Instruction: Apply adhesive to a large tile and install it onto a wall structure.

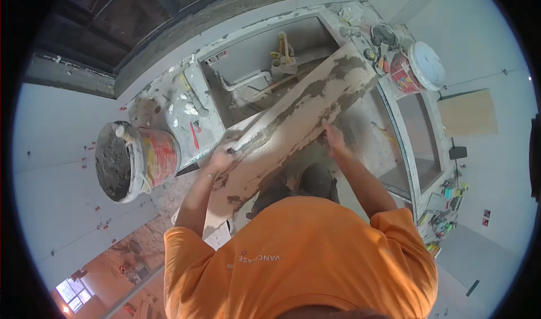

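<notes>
A long pale panel (282,133) with patches of grey mortar lies slanted across me, from the lower left up to the upper right, over part of the counter frame. My left hand (222,156) grips its upper long edge on the left. My right hand (335,140) is closed on its lower long edge, right of the middle. Behind the panel is an open counter cavity (242,71) holding white pipes (248,76) and a pale upright fitting (283,60). A red-handled tool (194,134) lies on the mortar-spotted ledge left of it.
At left stands a bucket of grey mortar (115,164). A lidded bucket (417,65) and small tools (382,60) sit at upper right. More cabinet framing (417,138) runs down the right, with clutter (448,217) beside it. A dark window (107,26) is at upper left.
</notes>
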Demonstrator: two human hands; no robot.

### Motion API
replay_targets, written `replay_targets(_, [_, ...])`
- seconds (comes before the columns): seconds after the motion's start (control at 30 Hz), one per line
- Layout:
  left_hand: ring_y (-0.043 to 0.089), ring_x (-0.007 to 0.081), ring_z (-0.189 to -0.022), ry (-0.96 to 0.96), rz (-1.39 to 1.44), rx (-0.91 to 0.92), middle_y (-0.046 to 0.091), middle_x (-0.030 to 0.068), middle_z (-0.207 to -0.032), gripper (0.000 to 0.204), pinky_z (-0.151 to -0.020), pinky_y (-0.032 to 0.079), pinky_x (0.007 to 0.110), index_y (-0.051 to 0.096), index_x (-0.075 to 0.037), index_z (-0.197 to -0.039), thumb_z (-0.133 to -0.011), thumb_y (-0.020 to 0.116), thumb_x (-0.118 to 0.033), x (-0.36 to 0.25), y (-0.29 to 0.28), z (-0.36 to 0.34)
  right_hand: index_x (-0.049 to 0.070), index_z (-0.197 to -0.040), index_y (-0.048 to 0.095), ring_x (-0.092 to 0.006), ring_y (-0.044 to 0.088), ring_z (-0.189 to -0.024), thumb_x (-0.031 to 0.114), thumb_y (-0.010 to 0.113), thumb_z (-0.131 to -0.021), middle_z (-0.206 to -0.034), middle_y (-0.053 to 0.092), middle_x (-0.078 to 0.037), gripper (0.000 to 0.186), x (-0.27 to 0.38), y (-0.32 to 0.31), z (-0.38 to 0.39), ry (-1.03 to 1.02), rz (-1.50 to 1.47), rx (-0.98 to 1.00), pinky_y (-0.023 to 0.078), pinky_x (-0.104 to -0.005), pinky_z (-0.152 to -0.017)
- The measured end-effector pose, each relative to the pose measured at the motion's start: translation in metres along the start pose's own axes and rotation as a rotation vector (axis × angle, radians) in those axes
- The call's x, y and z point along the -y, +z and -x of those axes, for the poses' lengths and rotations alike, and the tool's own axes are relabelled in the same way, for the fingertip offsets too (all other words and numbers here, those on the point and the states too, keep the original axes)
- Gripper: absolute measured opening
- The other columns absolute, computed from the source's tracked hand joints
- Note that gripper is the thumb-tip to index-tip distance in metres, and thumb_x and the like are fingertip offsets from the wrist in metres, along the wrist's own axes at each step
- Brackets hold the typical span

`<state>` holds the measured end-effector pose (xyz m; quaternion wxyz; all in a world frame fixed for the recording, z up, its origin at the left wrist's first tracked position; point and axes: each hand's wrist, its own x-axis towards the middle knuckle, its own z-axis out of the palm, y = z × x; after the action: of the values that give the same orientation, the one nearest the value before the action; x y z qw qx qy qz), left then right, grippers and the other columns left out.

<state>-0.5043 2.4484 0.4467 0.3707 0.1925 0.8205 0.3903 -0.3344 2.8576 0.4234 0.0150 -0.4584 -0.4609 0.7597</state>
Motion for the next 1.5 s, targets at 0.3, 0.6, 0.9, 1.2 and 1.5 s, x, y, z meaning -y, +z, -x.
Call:
replay_targets(0.3, [0.056, 0.0073, -0.081, -0.144, 0.081, -0.003, 0.067, -0.0041, -0.09, 0.037, -0.074, 0.049, 0.027, 0.069, -0.009, -0.124, -0.089, 0.072, -0.02, -0.105, -0.023, -0.162, 0.005, -0.119, 0.059, -0.0233, 0.065, -0.093, 0.038, 0.057, -0.099, -0.104, 0.065, -0.009, 0.039, 0.099, -0.012, -0.145, -0.004, -0.065, 0.096, 0.055, -0.0385, -0.077])
replay_targets(0.6, [0.066, 0.0314, -0.103, -0.318, -0.109, -0.138, 0.069, 0.018, -0.114, 0.053, -0.09, 0.053, 0.042, 0.07, -0.011, -0.12, -0.076, 0.075, -0.041, -0.122, -0.027, -0.273, 0.004, -0.136, 0.048, -0.029, 0.052, -0.121, 0.035, 0.057, -0.099, -0.134, 0.052, -0.015, 0.05, 0.173, -0.031, -0.241, 0.036, 0.008, 0.046, 0.049, -0.0462, -0.098])
replay_targets(0.9, [0.061, 0.0302, -0.118, -0.152, -0.076, 0.019, 0.067, 0.0127, -0.126, 0.056, -0.098, 0.049, 0.039, 0.064, -0.019, -0.134, -0.082, 0.075, -0.038, -0.096, -0.038, -0.326, 0.001, -0.139, 0.045, -0.0321, 0.052, -0.12, 0.04, 0.052, -0.1, -0.134, 0.049, -0.018, 0.055, 0.204, 0.007, -0.248, 0.106, 0.037, -0.068, 0.05, -0.0479, -0.097])
replay_targets(1.2, [0.06, 0.0318, -0.119, -0.155, -0.114, 0.011, 0.065, 0.0119, -0.131, 0.055, -0.1, 0.048, 0.04, 0.064, -0.019, -0.134, -0.083, 0.073, -0.039, -0.106, -0.061, -0.329, 0.001, -0.137, 0.047, -0.0302, 0.055, -0.114, 0.038, 0.049, -0.102, -0.127, 0.053, -0.016, 0.051, 0.202, 0.033, -0.258, 0.088, 0.046, -0.067, 0.052, -0.046, -0.096])
replay_targets(1.5, [0.055, 0.0372, -0.124, 0.391, -0.482, -0.568, 0.06, 0.014, -0.134, 0.061, -0.103, 0.044, 0.049, 0.062, -0.018, -0.133, -0.081, 0.074, -0.047, -0.093, -0.012, -0.276, 0.008, -0.136, 0.047, -0.028, 0.061, -0.095, 0.035, 0.053, -0.1, -0.116, 0.058, -0.01, 0.045, 0.176, -0.015, -0.264, 0.077, 0.241, -0.082, 0.054, -0.0467, -0.084])
